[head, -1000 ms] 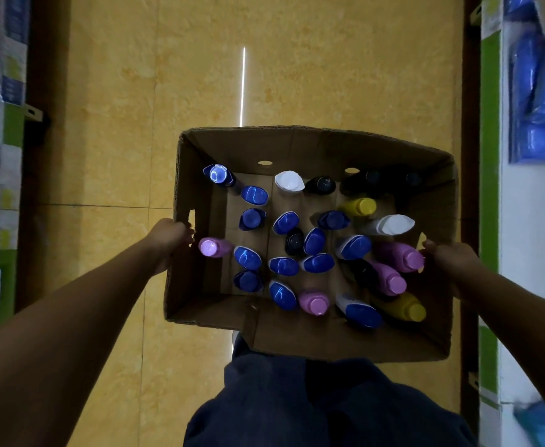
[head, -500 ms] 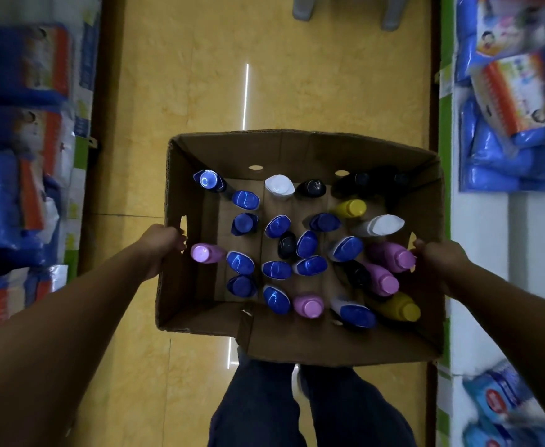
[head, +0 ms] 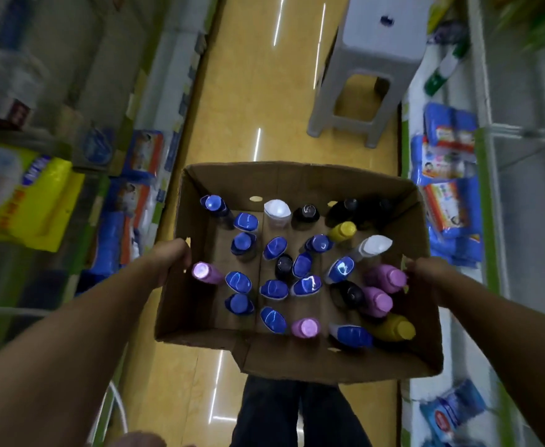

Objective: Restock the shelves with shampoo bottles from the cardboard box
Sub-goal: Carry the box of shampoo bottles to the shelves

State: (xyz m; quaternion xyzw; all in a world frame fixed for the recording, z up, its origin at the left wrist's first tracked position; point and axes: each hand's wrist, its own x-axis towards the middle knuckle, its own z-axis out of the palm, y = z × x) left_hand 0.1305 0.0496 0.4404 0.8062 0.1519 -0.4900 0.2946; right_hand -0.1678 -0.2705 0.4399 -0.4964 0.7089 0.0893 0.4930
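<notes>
A grey plastic stool has come into view far ahead. The left hand and right hand grip the cardboard box sides; shampoo bottles remain inside, unshelved.

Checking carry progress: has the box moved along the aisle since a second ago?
Yes. The box has moved forward along the aisle: the grey stool, unseen before, now stands just ahead.

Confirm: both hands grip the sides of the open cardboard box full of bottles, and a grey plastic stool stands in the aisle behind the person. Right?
Not quite. The head view shows the grey plastic stool ahead of the person, beyond the far edge of the cardboard box, not behind. The rest holds: the left hand and right hand grip opposite sides of the open box, which is full of bottles.
</notes>
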